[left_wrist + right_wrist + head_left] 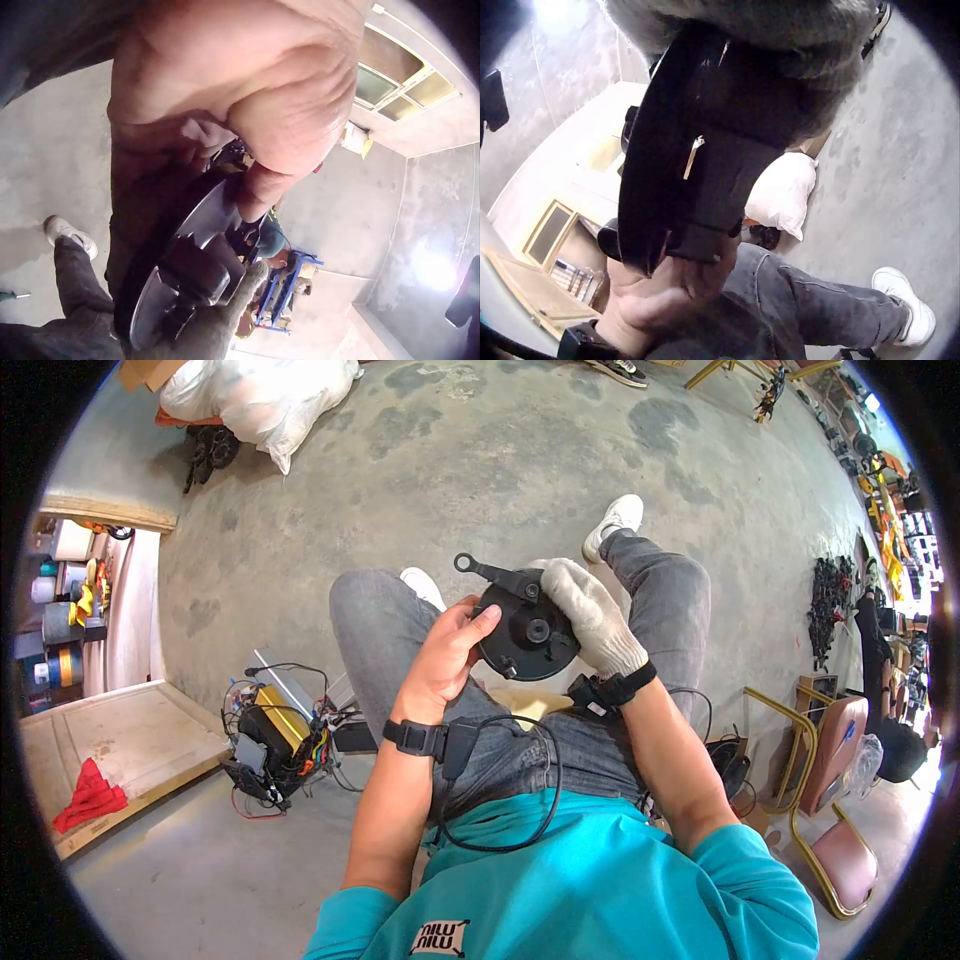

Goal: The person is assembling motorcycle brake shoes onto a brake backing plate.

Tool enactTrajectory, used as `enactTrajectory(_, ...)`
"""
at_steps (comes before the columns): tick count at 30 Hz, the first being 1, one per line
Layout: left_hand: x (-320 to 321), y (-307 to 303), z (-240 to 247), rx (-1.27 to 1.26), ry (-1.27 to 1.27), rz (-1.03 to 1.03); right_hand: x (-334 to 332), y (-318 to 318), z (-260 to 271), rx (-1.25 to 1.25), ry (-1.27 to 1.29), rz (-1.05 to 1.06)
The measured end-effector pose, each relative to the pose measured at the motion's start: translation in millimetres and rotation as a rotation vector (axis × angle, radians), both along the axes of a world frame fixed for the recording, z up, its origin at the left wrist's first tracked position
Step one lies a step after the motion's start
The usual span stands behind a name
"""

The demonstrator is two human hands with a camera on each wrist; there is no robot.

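Note:
A round black metal disc-shaped part (pixel 520 635) with a ringed lever arm at its upper left is held above the lap. The bare left hand (pixel 447 650) grips its left edge, thumb on the near face. My right hand (pixel 590 612), in a pale knit glove, holds the upper right side. In the left wrist view the dark part (pixel 199 262) lies between the bare hand (pixel 240 90) and gloved fingers (pixel 217 326). The right wrist view shows the part (pixel 697 150) edge-on, gloved hand (pixel 780 37) above, bare hand (pixel 667 289) below; the fingers behind it are hidden.
A bundle of wires and devices (pixel 280 730) lies on the floor at the left, near a wooden board (pixel 130 730) with a red cloth (pixel 90 797). White bags (pixel 265 405) stand at the upper left. Chairs with gold frames (pixel 840 850) stand at the right.

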State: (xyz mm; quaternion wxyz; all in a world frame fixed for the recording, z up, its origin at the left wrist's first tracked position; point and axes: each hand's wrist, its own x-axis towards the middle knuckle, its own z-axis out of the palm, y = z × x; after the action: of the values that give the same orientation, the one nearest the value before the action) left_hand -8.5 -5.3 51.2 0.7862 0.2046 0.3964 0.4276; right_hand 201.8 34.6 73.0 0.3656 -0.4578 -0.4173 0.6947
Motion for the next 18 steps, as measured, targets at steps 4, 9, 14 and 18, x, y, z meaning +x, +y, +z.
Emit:
enactTrajectory(4,0,2,-2,0.027,-0.044,0.052,-4,-2,10,-0.082,0.19,-0.152)
enactTrajectory(9,0,-1,3,0.025,-0.139,0.096,-1,3,-5,-0.114,0.229,-0.132)
enactTrajectory(14,-1,0,5,-0.004,-0.156,0.055,-2,3,-9,-0.214,0.222,-0.141)
enactTrajectory(18,-7,1,-10,-0.022,-0.174,-0.008,1,10,-11,-0.191,0.101,0.023)
